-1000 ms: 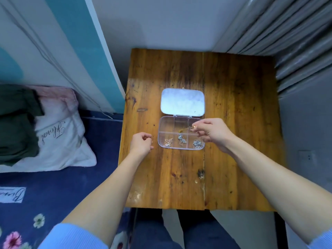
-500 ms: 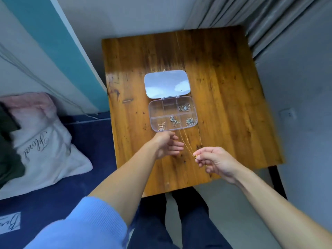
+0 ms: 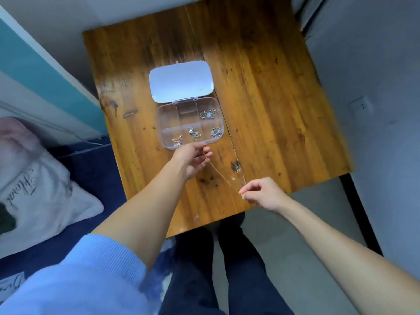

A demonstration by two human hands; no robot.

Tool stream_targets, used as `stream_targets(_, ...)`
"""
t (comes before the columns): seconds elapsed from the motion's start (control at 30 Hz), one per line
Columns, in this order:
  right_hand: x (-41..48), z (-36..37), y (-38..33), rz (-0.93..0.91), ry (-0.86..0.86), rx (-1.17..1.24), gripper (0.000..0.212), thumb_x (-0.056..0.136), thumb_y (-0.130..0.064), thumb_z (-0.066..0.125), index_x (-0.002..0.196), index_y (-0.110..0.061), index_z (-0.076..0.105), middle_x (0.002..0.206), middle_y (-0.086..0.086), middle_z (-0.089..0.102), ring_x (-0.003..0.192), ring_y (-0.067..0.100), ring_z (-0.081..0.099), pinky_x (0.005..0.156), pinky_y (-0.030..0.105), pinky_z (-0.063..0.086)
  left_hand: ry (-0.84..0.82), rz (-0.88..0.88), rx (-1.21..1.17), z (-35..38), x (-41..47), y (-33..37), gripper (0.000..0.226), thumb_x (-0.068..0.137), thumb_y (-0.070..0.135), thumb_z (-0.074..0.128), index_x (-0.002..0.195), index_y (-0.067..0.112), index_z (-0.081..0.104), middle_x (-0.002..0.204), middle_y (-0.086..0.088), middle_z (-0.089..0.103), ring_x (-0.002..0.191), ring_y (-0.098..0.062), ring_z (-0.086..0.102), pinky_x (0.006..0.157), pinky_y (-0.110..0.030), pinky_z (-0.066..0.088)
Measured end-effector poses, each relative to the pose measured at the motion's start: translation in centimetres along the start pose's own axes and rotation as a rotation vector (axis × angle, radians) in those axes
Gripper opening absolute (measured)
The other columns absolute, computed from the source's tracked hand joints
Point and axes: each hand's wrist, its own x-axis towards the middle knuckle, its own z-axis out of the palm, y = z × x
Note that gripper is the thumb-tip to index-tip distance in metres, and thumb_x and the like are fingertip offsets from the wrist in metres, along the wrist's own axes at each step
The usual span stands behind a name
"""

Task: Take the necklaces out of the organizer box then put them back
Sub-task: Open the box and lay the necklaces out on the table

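**One gold chain out, four necklaces still in the box**

A small wooden table (image 3: 261,98) stands in the corner of a room, with a bed and a white pillow (image 3: 34,189) off to one side and grey floor on the other. On the table sits a clear plastic organizer box (image 3: 189,122), its lid (image 3: 181,81) swung fully open and lying flat behind it.

The person holds a thin gold necklace (image 3: 221,176) stretched between both hands, above the near part of the table and just in front of the box. The left hand (image 3: 193,160) pinches one end of the chain between thumb and fingertips, close to the box's front edge. The right hand (image 3: 261,193) pinches the other end the same way, near the table's front edge. Both grips are narrow pinches closed on the chain, which runs fairly straight between them.

Inside the box, four compartments hold jewellery: one at the back right (image 3: 208,114) and three along the front row (image 3: 195,133). The back left and back middle compartments look empty.

By this showing, the task is at an early stage. One necklace is out and not yet set down; four pieces seem left to remove, and then all must go back in.
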Motion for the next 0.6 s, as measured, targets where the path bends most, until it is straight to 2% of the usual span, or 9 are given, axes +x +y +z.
stream_targets(0.07,0.8,0.2,0.7,-0.016,0.048,-0.064,0.006,0.079,-0.004,0.074,0.078,-0.011,0.074,0.077,0.005,0.07,0.073,0.016,0.063,0.072,0.027,0.052,0.028,0.039,-0.013,-0.9,-0.4,-0.2,0.009,0.096,0.012,0.055,0.09,0.012,0.06,0.054,0.003,0.067,0.05,-0.009,0.066,0.05,-0.019,0.053)
stream_targets(0.13,1.6,0.5,1.2,-0.028,0.097,-0.131,0.01,0.078,-0.009,0.076,0.073,-0.017,0.073,0.081,0.0,0.07,0.083,0.018,0.063,0.078,0.029,0.048,0.05,0.065,-0.048,-1.9,-0.6,-0.4,0.009,0.096,0.011,0.056,0.088,0.01,0.061,0.062,-0.001,0.069,0.062,-0.013,0.068,0.055,-0.02,0.056)
stream_targets(0.2,2.4,0.8,1.3,-0.05,0.151,-0.217,0.017,0.078,-0.015,0.076,0.067,-0.026,0.069,0.082,-0.004,0.069,0.088,0.017,0.062,0.076,0.028,0.045,0.08,0.094,-0.081,-2.8,-0.7,-0.6,0.009,0.095,0.011,0.057,0.087,0.009,0.061,0.075,-0.005,0.068,0.072,-0.017,0.067,0.059,-0.022,0.057)
stream_targets(0.27,2.9,1.1,1.4,-0.064,0.178,-0.3,0.019,0.078,-0.024,0.076,0.062,-0.03,0.066,0.083,-0.006,0.069,0.089,0.018,0.061,0.077,0.032,0.049,0.129,0.13,-0.126,-3.8,-0.6,-0.9,0.009,0.094,0.009,0.058,0.086,0.008,0.062,0.079,-0.007,0.065,0.074,-0.02,0.066,0.059,-0.022,0.058)
stream_targets(0.37,3.4,1.7,1.4,-0.059,0.163,-0.463,0.017,0.079,-0.036,0.073,0.064,-0.032,0.065,0.085,-0.011,0.069,0.086,0.015,0.06,0.073,0.032,0.05,0.198,0.183,-0.193,-5.1,-0.4,-1.7,0.011,0.091,0.006,0.062,0.08,0.005,0.062,0.071,-0.007,0.06,0.069,-0.02,0.066,0.057,-0.022,0.058)
stream_targets(0.47,3.6,2.5,1.0,-0.095,0.18,-0.621,0.019,0.079,-0.039,0.073,0.065,-0.032,0.062,0.075,-0.014,0.062,0.075,0.014,0.057,0.056,0.025,0.037,0.231,0.234,-0.228,-6.4,-0.2,-2.1,0.008,0.088,-0.001,0.062,0.081,0.003,0.062,0.065,-0.006,0.064,0.061,-0.017,0.068,0.056,-0.02,0.058)
stream_targets(0.6,4.1,3.2,0.1,-0.114,0.175,-0.764,0.021,0.079,-0.037,0.074,0.065,-0.029,0.061,0.07,-0.012,0.058,0.073,0.017,0.056,0.06,0.026,0.033,0.307,0.279,-0.211,-8.1,0.7,-1.9,0.008,0.084,-0.003,0.065,0.09,0.001,0.063,0.057,-0.005,0.069,0.049,-0.013,0.068,0.053,-0.02,0.058)
